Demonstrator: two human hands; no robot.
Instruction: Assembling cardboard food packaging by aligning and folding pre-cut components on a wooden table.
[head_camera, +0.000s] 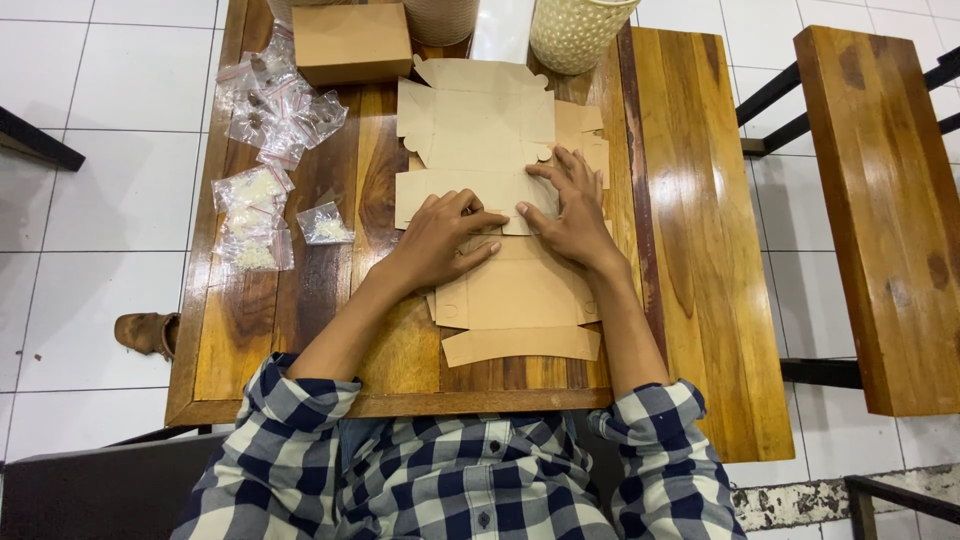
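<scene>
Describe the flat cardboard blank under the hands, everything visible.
The cardboard blank is plain brown card, die-cut and unfolded, lying flat on the wooden table atop another blank like it. Flaps with rounded tabs and notches line its edges; a narrow flap juts toward the person. One panel is creased over near its middle. The left hand and right hand press on that fold, fingertips nearly meeting.

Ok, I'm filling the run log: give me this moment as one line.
left hand: pressing flat brown cardboard box blank | right hand: flat on same blank | surface: wooden table | nearby: small clear plastic bags
</scene>
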